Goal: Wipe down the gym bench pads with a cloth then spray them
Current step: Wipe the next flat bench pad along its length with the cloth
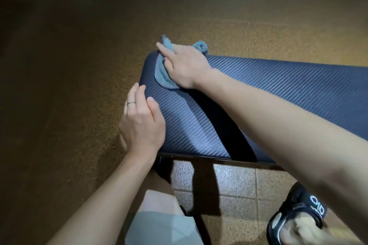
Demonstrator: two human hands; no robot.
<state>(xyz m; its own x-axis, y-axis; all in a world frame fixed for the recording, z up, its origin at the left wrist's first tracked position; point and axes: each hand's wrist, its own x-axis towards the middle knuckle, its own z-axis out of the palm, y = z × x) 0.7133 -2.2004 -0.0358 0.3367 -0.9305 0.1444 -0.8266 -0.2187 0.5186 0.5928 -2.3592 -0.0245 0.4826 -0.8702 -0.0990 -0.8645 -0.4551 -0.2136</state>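
Right hand [185, 65] presses the cloth [162, 73] flat at the pad [199, 125] corner; left hand [142, 123], fingers relaxed, steadies the edge. Best: long overlapping strokes.

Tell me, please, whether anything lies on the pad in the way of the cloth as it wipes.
Nothing visible: the right hand presses the cloth on the bench pad; only the left hand rests on its near end.

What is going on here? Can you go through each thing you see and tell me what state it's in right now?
Bench pad: lying flat, partly covered by the cloth.
Cloth: bunched, pressed on the pad's far corner.
Right hand: on the cloth, fingers extended.
Left hand: resting on the pad's end edge, holding nothing.
Sandal: worn, on the floor.
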